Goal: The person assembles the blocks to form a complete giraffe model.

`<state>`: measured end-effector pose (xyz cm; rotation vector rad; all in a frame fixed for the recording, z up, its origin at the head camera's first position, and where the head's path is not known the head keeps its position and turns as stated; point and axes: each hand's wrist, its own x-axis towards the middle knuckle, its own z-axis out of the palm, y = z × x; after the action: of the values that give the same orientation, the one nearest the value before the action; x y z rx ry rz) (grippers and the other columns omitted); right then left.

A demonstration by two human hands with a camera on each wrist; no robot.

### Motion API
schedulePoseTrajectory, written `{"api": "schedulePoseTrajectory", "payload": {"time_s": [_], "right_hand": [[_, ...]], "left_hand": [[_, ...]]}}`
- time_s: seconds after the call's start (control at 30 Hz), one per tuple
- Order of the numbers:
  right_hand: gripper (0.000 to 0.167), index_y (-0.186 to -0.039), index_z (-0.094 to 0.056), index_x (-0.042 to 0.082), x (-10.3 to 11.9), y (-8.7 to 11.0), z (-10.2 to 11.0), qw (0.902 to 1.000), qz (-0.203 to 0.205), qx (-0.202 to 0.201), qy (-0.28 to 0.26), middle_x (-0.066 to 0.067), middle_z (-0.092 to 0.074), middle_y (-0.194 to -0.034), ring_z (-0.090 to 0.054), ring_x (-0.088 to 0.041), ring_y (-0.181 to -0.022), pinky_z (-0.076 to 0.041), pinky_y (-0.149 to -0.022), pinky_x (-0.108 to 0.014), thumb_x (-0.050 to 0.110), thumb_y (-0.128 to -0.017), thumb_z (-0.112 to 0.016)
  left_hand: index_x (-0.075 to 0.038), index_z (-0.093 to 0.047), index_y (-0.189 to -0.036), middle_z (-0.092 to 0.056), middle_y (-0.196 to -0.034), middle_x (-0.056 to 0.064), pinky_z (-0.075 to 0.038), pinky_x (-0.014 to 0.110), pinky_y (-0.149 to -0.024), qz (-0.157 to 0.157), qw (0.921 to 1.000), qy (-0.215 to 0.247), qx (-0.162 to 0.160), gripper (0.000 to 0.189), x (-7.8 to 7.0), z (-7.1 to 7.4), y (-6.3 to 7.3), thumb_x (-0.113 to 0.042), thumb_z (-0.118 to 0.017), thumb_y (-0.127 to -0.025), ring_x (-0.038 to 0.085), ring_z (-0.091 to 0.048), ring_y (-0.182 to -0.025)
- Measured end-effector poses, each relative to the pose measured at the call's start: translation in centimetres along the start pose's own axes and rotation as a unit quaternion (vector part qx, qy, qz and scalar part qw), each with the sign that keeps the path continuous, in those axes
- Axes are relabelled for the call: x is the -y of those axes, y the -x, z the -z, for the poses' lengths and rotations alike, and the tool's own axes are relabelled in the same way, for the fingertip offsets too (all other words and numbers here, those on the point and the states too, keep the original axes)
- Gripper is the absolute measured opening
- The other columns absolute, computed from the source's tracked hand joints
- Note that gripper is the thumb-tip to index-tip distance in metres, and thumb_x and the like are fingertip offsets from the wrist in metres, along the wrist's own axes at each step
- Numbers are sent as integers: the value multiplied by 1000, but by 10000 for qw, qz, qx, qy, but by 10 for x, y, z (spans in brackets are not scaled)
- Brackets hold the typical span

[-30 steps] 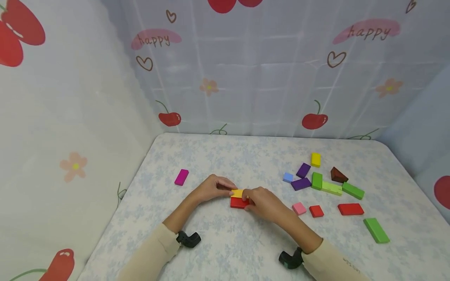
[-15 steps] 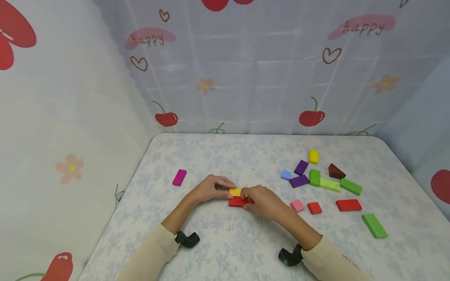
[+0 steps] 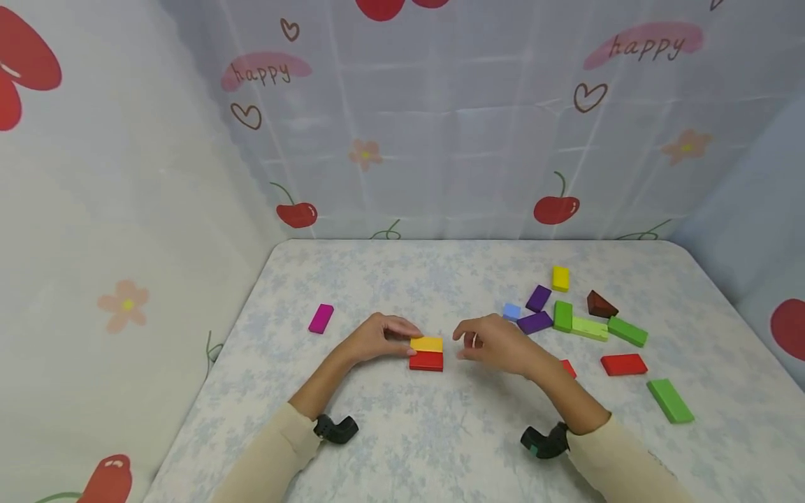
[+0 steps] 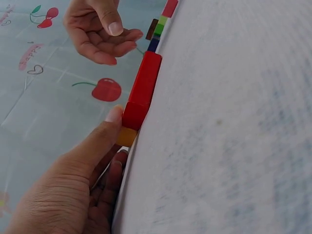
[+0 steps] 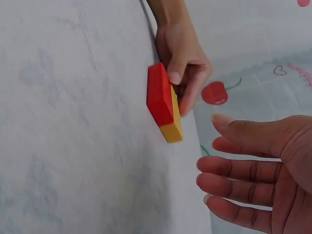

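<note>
A yellow block (image 3: 429,344) and a red block (image 3: 426,361) lie side by side, long edges together, in the middle of the table. My left hand (image 3: 377,338) holds the yellow block's left end, thumb at the seam with the red one and index finger along the far edge. The left wrist view shows that thumb (image 4: 109,122) right at the red block's end. To the right of the pair, my right hand (image 3: 499,344) is apart from both blocks. In the right wrist view its fingers (image 5: 239,187) are spread loosely around nothing.
On the right lie several blocks, among them a green block (image 3: 670,401), a red block (image 3: 624,365), a purple block (image 3: 534,322) and a brown triangular block (image 3: 602,304). A magenta block (image 3: 321,318) lies at left. A curtain (image 3: 428,140) hangs behind the table.
My right hand has let go of the two blocks and drawn back to the right, uncovering their right ends. My left hand has stayed at the yellow block. The head view has shifted slightly.
</note>
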<state>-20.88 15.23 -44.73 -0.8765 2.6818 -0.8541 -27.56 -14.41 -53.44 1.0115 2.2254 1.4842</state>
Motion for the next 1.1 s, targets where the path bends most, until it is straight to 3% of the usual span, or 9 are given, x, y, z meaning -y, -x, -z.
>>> {"api": "schedulePoseTrajectory", "payload": {"time_s": [0.2, 0.33, 0.63, 0.87, 1.1], "right_hand": [[26, -111, -74, 5, -28, 23, 21, 9982, 135, -589, 62, 4, -71, -90, -63, -11, -79, -54, -67, -24, 14, -88, -81], [27, -112, -74, 3, -44, 37, 29, 9963, -114, -847, 92, -2, -73, -97, -64, -13, -83, -56, -69, -25, 13, -88, -81], [30, -116, -73, 2, -74, 61, 48, 9881, -658, -1332, 393, -12, -74, -107, -68, -32, -98, -58, -82, -48, 12, -88, -80], [31, -114, -73, 0, -91, 67, 58, 9815, -807, -1595, 682, -17, -73, -110, -64, -41, -106, -52, -89, -59, 11, -86, -82], [28, -112, -73, 0, -104, 68, 58, 9802, -966, -1515, 831, -19, -72, -112, -62, -44, -111, -50, -92, -62, 11, -87, -81]], "left_hand": [[-12, -79, -116, -74, -117, 2, -52, 31, -94, 118, 9999, -87, 23, 35, 2, 0, 2, -12, -86, -82, 16, -64, -113], [-7, -78, -116, -74, -118, 6, -52, 29, -93, 213, 9997, -129, -34, 35, 0, -1, 2, -7, -85, -82, 17, -64, -113], [-2, -77, -115, -74, -116, 8, -52, 29, -93, 246, 9997, 21, -68, 33, -28, -1, 5, -6, -84, -83, 16, -65, -110], [-7, -78, -115, -74, -116, 4, -52, 29, -92, 265, 9995, -121, -98, 34, -6, -2, 0, -6, -85, -82, 16, -64, -111], [-16, -80, -115, -74, -113, -3, -53, 30, -90, 23, 9999, -136, -40, 34, 0, -1, 1, -15, -87, -82, 14, -65, -109]]}}
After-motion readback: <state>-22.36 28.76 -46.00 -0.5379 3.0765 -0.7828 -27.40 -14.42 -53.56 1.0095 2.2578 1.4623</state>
